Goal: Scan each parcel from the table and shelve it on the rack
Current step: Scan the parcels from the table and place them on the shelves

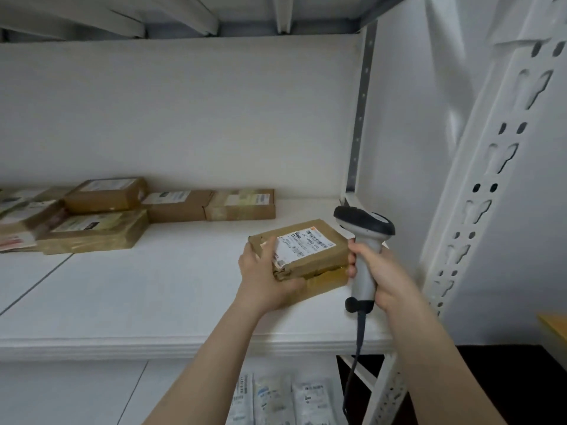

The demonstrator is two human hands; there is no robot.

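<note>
The left hand (267,277) grips a brown cardboard parcel (316,262) by its near-left corner, with the thumb lying across the top edge and the fingers curled underneath. The parcel sits low over the right part of a white shelf (153,296) of the rack. Whether its underside touches the board I cannot tell. Its white shipping label (302,243) faces up, with the barcode showing, and yellowish tape wraps its near side.

The right hand (389,277) is closed round the pale grey handle of a barcode scanner (365,237). The scanner stands upright just beside the parcel's right end, its dark head pointing left above the parcel's far-right corner. A dark cable (357,342) hangs from the base of the handle, past the shelf's front edge.

Far back and to the left on the same shelf lie more cardboard parcels. Two flat boxes (208,205) sit side by side against the back wall. Left of them a small box (104,194) is stacked on a taped, larger one (92,231), and further packages run off the left edge.

The perforated white upright (478,210) of the rack rises at the right. On the shelf below, near the bottom of the view, white plastic mailer bags (273,400) lie in a row.
</note>
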